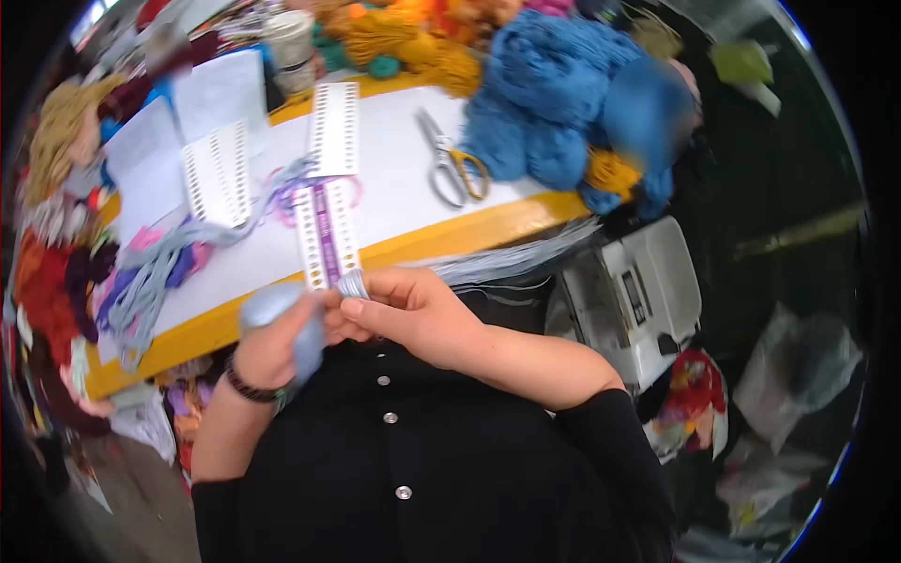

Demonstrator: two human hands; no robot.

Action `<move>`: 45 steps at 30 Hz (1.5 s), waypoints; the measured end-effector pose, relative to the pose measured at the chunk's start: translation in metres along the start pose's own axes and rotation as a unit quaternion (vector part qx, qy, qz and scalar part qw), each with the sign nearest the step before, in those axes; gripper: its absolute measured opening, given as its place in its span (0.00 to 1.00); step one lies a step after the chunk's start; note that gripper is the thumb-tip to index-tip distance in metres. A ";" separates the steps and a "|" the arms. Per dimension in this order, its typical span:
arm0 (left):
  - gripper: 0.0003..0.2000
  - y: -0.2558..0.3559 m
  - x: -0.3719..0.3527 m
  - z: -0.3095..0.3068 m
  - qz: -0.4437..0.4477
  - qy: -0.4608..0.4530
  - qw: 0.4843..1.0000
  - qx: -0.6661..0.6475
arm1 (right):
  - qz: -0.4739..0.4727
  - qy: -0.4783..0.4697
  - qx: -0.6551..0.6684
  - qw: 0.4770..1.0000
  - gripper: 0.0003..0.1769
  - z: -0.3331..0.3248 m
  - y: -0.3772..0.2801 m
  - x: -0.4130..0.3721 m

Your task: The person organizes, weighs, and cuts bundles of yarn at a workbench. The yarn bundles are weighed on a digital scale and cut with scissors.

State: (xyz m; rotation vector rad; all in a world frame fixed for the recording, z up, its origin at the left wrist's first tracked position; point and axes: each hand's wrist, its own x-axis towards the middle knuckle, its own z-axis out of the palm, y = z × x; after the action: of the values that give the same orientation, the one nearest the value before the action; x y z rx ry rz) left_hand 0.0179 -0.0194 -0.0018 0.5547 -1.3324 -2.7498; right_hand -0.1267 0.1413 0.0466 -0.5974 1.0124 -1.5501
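Close in front of my body, my two hands meet just below the table edge. My left hand [274, 343] is closed around light blue yarn [267, 306], smeared by motion. Between the thumb and fingers of my right hand [408, 310] sits a small wound bundle of grey-blue yarn [352, 284]. Right above the fingers, a white card with punched holes [342, 225] and a purple printed label [324, 220] reaches down over the table edge. Lilac and pink yarn strands [289, 188] cross its upper end.
Scissors [450, 159] lie on the white tabletop [394, 202]. Punched cards [335, 127], paper sheets [221, 89] and a grey-blue yarn hank [178, 246] are around them. Blue yarn [554, 84] is piled at the right, orange yarn [385, 38] behind. A white plastic case [638, 291] stands below.
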 end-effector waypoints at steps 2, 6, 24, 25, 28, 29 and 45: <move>0.14 -0.004 0.005 0.006 0.052 -0.002 0.999 -0.001 | 0.025 0.041 -0.097 0.994 0.13 0.005 0.012 0.012; 0.10 0.008 0.002 0.024 0.066 0.014 0.997 -0.032 | 0.051 0.062 -0.109 0.991 0.12 0.009 0.024 0.022; 0.10 -0.008 -0.001 0.000 0.158 0.076 0.983 -0.058 | 0.018 0.113 -0.140 0.983 0.12 0.019 0.037 0.036; 0.11 -0.006 -0.001 0.002 0.151 0.075 0.983 -0.073 | 0.018 0.113 -0.141 0.983 0.12 0.018 0.036 0.036; 0.12 0.004 0.000 0.014 0.117 0.103 0.980 -0.125 | 0.020 0.116 -0.146 0.982 0.12 0.018 0.037 0.036; 0.12 0.001 0.000 0.009 0.117 0.103 0.980 -0.125 | -0.016 0.107 -0.140 0.984 0.11 0.019 0.040 0.037; 0.07 -0.011 0.006 -0.009 0.161 0.061 0.985 -0.005 | -0.003 0.122 -0.262 0.957 0.11 0.018 0.035 0.035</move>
State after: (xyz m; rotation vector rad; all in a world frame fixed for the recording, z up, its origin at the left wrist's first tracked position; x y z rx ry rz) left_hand 0.0168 -0.0202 -0.0176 0.4533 -1.2546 -2.4214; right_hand -0.1019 0.1031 0.0210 -0.7806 1.6372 -1.3802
